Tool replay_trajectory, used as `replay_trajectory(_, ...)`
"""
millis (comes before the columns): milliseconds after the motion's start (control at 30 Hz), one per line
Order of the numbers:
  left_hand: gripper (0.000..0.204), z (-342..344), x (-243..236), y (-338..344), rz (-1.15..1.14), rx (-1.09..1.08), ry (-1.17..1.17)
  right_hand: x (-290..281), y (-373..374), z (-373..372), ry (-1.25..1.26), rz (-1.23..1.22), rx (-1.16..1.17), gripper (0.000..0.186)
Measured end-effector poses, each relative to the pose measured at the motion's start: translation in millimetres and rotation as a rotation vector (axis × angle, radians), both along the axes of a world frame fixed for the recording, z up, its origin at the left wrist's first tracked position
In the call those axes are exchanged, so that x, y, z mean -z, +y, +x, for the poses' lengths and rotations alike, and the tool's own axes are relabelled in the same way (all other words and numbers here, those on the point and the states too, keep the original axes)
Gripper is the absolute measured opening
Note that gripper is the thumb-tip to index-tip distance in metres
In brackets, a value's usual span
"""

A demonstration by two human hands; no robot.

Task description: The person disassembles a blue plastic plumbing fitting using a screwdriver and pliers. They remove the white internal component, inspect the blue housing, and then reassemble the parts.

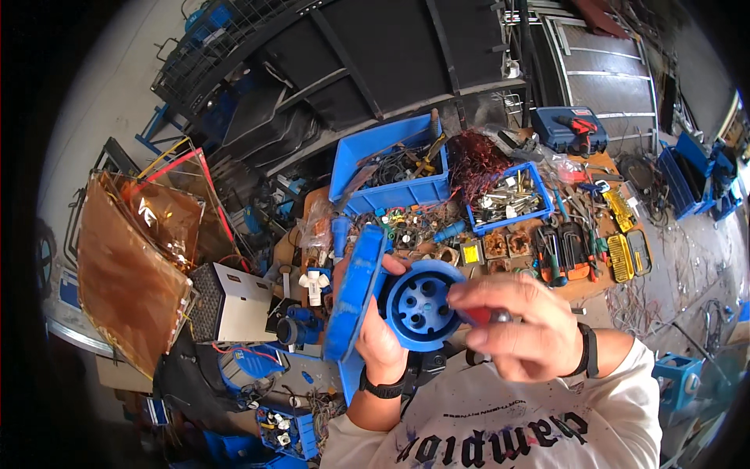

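My left hand (379, 344) grips a blue plastic industrial socket (422, 328) with its round face toward me, showing several holes. Its blue hinged lid (358, 285) stands raised on the left, over part of that hand. My right hand (523, 328) is at the socket's right rim, fingers curled around a small red and metal object (494, 316), mostly hidden, perhaps a tool. A black band circles each wrist.
A wooden workbench (594, 281) holds a blue crate of cables (391, 199), a blue tray of metal parts (508, 219), hand tools (570, 250) and a blue case with a red drill (558, 125). Brown panels (125, 289) stand at left; another blue crate (683, 180) is at right.
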State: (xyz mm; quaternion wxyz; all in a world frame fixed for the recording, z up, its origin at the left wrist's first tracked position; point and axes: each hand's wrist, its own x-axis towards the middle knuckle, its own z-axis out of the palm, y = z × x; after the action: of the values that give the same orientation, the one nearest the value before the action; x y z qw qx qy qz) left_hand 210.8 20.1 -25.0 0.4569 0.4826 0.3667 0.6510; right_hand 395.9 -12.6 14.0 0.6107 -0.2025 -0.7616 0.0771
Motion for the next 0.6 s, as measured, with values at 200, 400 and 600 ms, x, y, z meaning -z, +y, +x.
replay_trajectory(200, 0.073, 0, -5, 3, -0.044, -0.013, 0.011, 5, 10, 1, -0.008, -0.095, -0.058, 0.033)
replay_trajectory(400, 0.054, 2, 4, 2, 0.1, 0.016, -0.082, 8, -2, -1, 0.138, -0.182, -0.03, 0.034)
replay_trajectory(600, 0.063, -9, 19, 8, 0.146, -0.034, -0.054, 0, 1, 8, 0.018, -0.256, -0.234, 0.03)
